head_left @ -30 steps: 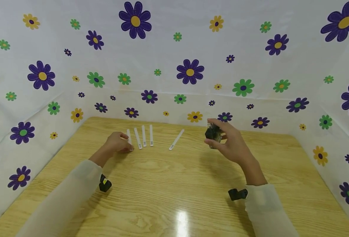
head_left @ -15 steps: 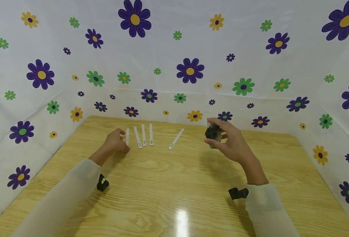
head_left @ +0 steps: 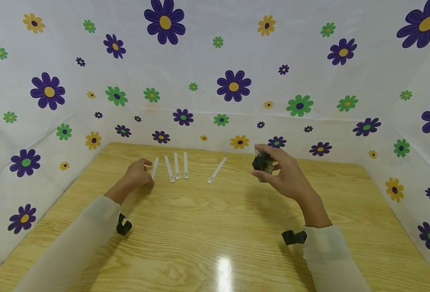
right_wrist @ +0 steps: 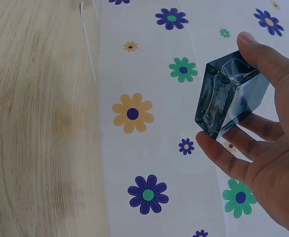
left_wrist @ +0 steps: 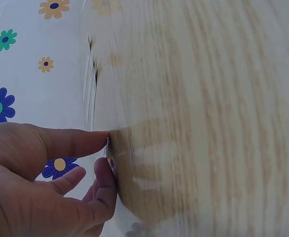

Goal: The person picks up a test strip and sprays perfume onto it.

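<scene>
My left hand (head_left: 139, 173) pinches the near end of the leftmost white perfume test strip (head_left: 155, 168), which lies slanted on the wooden table. In the left wrist view, thumb and fingers of the left hand (left_wrist: 60, 182) meet low at the tabletop, with the strip's thin edge (left_wrist: 106, 145) between them. My right hand (head_left: 285, 172) grips a faceted glass perfume bottle (head_left: 262, 162) above the table at the right. Seen from the right wrist, that bottle (right_wrist: 228, 94) is bluish, tilted, and held between thumb and fingertips.
Several more test strips (head_left: 176, 166) with small printed ends lie just right of the left hand. One further strip (head_left: 217, 170) lies apart, slanted, near the middle. White cloth with printed flowers (head_left: 234, 86) walls the back and sides of the table (head_left: 215, 227).
The left hand has shifted a little to the left, and the leftmost strip has moved with it, its near end swinging left. The right hand and bottle have stayed nearly still.
</scene>
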Action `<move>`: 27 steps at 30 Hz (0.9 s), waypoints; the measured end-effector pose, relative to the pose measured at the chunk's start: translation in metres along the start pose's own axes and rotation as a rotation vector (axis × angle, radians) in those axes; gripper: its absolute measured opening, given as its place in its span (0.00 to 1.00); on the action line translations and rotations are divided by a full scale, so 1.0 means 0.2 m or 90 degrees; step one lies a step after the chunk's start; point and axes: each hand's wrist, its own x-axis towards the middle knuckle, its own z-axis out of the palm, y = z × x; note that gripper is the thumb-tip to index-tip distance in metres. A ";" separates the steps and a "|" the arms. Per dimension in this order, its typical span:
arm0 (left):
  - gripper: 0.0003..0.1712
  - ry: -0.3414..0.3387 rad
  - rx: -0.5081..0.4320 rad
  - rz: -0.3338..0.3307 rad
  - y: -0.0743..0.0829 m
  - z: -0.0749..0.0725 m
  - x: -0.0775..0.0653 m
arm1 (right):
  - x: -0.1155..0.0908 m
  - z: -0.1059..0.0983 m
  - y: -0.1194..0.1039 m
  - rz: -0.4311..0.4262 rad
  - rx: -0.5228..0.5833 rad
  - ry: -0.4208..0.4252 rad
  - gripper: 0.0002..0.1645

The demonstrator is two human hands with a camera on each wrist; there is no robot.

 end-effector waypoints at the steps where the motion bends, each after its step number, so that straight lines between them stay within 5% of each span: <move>1: 0.47 0.000 -0.002 0.000 0.00 0.00 0.00 | 0.00 0.00 0.00 0.001 -0.001 0.000 0.43; 9: 0.48 -0.012 -0.038 -0.008 0.00 0.00 0.01 | 0.00 -0.01 0.00 0.003 -0.003 0.002 0.43; 19: 0.23 -0.031 -0.047 -0.001 0.02 -0.03 0.01 | 0.00 -0.02 -0.01 0.010 -0.003 0.005 0.43; 27: 0.21 -0.049 -0.120 0.037 0.04 -0.03 0.00 | 0.00 -0.02 0.00 0.002 0.000 0.007 0.43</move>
